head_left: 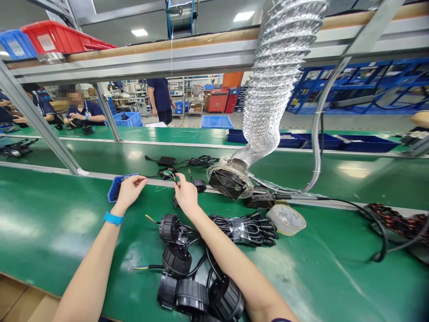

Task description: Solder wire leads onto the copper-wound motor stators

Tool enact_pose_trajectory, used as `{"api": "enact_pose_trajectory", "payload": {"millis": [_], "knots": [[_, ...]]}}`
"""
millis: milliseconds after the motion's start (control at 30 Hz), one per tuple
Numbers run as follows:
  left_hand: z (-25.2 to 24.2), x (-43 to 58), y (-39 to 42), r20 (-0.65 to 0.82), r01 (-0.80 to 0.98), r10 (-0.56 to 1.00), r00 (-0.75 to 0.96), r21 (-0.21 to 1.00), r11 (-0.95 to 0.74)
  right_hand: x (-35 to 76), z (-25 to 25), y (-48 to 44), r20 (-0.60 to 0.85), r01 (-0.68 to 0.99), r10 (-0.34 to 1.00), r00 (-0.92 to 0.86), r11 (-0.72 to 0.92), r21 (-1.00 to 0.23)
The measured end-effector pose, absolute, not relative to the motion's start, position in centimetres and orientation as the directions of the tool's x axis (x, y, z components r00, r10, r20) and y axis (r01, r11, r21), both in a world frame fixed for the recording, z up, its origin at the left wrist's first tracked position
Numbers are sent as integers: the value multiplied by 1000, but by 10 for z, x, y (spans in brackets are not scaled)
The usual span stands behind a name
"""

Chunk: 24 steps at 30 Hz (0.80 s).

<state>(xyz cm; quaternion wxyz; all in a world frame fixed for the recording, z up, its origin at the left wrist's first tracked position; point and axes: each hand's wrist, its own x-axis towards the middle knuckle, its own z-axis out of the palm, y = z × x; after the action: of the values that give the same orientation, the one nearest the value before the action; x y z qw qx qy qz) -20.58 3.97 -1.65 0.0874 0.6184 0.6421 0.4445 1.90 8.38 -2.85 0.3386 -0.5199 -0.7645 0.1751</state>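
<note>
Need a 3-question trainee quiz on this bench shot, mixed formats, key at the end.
1. True or false: the blue wristband is on the right arm.
2. Which is nearest the right hand's fingertips?
A) red tote
B) green circuit board
C) clear tape roll
3. Fill in: the lower end of the silver flexible duct meets a round ____.

Key: 1 false, it is on the left wrist; 2 B; 3 fan.

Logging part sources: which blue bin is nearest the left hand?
The small blue bin holding dark pieces, right beside the left hand; the others stand well away, on the overhead shelf or farther back.
</note>
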Motion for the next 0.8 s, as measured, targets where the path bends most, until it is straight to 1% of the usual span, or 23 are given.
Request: {"api": "enact_pose_trajectory", "payload": {"millis": [67, 100, 167, 233, 267, 300, 333, 367, 433, 500, 600, 667, 733, 767, 800], "knots": [[-18, -217, 40, 429, 811, 848, -311, 585, 1, 22, -25, 84, 316, 741, 922, -222, 370, -560], [-19, -222, 39, 408, 849, 845, -346, 519, 98, 22, -24, 83, 329, 758, 918, -221, 374, -535], [-20, -230, 38, 348, 899, 852, -391, 345, 271, 21, -22, 80, 414, 746, 881, -231, 433, -505], [-22, -235, 37, 276, 916, 875, -397, 175, 360, 18, -20, 76, 498, 658, 824, -269, 535, -529], [-24, -237, 38, 242, 921, 889, -389, 111, 373, 16, -19, 74, 498, 583, 808, -316, 579, -570], [-26, -238, 38, 214, 926, 901, -378, 64, 373, 15, -17, 72, 458, 491, 796, -395, 604, -628], [-28, -240, 39, 195, 930, 911, -364, 29, 366, 13, -15, 69, 387, 390, 769, -508, 606, -693], [-30, -241, 41, 183, 935, 918, -351, 4, 356, 12, -12, 66, 305, 300, 709, -636, 591, -749], [-34, -243, 43, 170, 940, 927, -334, -17, 341, 12, -6, 60, 156, 188, 513, -844, 556, -809], [-36, -245, 45, 150, 943, 932, -329, -5, 334, 15, 1, 54, 45, 170, 353, -934, 554, -815], [-36, -245, 46, 145, 943, 933, -330, 11, 332, 18, 8, 47, -76, 212, 257, -964, 559, -802], [-35, -243, 45, 160, 941, 929, -335, 13, 337, 18, 8, 45, -116, 208, 195, -974, 566, -798], [-34, -241, 44, 170, 940, 926, -339, 11, 342, 17, 6, 45, -110, 171, 142, -984, 549, -818], [-33, -240, 44, 172, 939, 925, -339, 8, 343, 16, 3, 46, -93, 150, 132, -987, 524, -839], [-32, -239, 43, 174, 939, 925, -339, 4, 344, 14, 1, 48, -71, 137, 152, -986, 486, -863]]}}
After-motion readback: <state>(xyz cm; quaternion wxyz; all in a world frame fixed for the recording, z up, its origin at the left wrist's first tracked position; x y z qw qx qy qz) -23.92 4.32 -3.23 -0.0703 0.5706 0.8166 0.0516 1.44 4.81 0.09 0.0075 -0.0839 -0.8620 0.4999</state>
